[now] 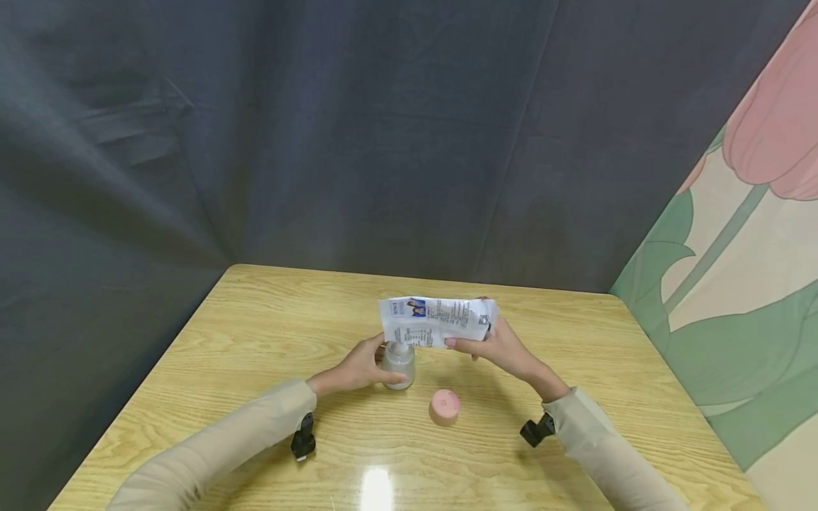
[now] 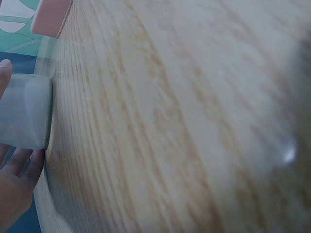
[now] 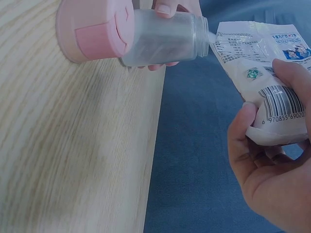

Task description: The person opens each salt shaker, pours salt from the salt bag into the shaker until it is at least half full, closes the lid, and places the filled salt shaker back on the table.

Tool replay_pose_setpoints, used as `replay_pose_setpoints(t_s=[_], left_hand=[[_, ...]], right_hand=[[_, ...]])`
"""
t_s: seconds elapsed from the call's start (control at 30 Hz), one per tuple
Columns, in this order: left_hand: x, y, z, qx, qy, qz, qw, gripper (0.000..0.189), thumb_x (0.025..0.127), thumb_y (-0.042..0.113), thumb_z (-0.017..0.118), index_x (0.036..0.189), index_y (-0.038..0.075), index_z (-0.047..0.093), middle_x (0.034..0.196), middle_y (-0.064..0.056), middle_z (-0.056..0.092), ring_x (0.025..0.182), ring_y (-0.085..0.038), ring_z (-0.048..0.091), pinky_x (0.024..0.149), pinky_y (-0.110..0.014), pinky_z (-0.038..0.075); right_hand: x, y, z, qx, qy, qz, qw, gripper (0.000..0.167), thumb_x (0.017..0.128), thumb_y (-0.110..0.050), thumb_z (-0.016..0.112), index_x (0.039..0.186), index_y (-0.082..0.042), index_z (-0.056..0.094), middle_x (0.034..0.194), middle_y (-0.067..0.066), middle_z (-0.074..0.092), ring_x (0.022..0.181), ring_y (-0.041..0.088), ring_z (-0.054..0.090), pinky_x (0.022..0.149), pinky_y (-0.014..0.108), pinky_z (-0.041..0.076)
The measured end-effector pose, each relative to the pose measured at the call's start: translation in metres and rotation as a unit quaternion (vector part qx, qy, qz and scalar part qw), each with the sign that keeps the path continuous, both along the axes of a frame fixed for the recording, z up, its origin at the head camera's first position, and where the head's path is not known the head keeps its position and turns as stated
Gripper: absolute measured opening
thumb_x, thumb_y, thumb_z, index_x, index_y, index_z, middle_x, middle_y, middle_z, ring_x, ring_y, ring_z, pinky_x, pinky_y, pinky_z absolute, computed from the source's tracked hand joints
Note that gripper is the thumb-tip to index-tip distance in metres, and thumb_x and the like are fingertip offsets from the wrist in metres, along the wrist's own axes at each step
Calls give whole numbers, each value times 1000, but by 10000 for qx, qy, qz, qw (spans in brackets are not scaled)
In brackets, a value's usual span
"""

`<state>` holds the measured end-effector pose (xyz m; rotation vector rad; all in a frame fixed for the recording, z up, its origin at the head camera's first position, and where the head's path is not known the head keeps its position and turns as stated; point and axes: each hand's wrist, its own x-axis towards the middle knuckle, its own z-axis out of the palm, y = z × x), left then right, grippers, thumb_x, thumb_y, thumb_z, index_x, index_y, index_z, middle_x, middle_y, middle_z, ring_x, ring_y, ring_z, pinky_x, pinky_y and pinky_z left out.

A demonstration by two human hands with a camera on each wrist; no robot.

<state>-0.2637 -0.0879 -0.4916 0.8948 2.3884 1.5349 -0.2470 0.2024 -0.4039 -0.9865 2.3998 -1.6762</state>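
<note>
1. Your left hand point(image 1: 358, 365) grips the translucent jar point(image 1: 402, 363), upright on the surface point(image 1: 281, 326).
2. Your right hand point(image 1: 501, 349) grasps the white printed packet point(image 1: 447, 318), tilted at the jar's mouth, with white material point(image 3: 212, 37) between.
3. The pink cap point(image 1: 444, 408) stands near the jar.

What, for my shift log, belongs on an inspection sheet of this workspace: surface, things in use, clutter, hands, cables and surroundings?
Surface: wooden table, glare at the near side.
Things in use: jar upright, uncapped; bag tilted to its mouth, white stuff between them; pink cap on the table, apart from the jar.
Clutter: nothing seen.
Hands: left hand holds the jar; right hand grips the bag.
Cables: nothing seen.
Surroundings: dark curtain behind, floral wall at right.
</note>
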Motion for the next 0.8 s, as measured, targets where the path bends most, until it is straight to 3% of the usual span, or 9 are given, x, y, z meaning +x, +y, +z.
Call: replay_pose_setpoints(t_s=[0.43, 0.57, 0.67, 0.8], left_hand=[[1, 0, 1, -55, -77, 88, 9999, 84, 81, 21, 85, 150, 10, 39, 134, -10, 58, 117, -26, 59, 97, -43, 49], [4, 1, 4, -59, -41, 157, 9999, 83, 81, 15, 84, 150, 6, 38, 134, -13, 57, 117, -30, 59, 97, -46, 49], [12, 2, 16, -72, -9, 165, 9998, 82, 82, 11, 83, 149, 1, 38, 134, -17, 57, 117, -34, 59, 97, -48, 49], [22, 2, 35, -106, -45, 118, 9999, 79, 82, 10, 82, 147, -2, 38, 133, -19, 58, 116, -34, 59, 97, -46, 50]], right_hand=[[1, 0, 3, 162, 89, -120, 9998, 47, 87, 1, 74, 129, -9, 57, 116, 10, 70, 74, 20, 65, 47, 31, 51], [10, -4, 17, 147, 119, -108, 9998, 45, 86, 3, 73, 127, -4, 56, 114, 15, 69, 73, 18, 64, 48, 30, 51], [16, -7, 27, 163, 148, -95, 9997, 43, 86, 4, 73, 125, -2, 57, 112, 16, 69, 73, 17, 64, 48, 30, 51], [17, -8, 29, 210, 184, -136, 9995, 42, 86, 4, 73, 125, -2, 57, 110, 15, 70, 72, 17, 64, 47, 29, 50]])
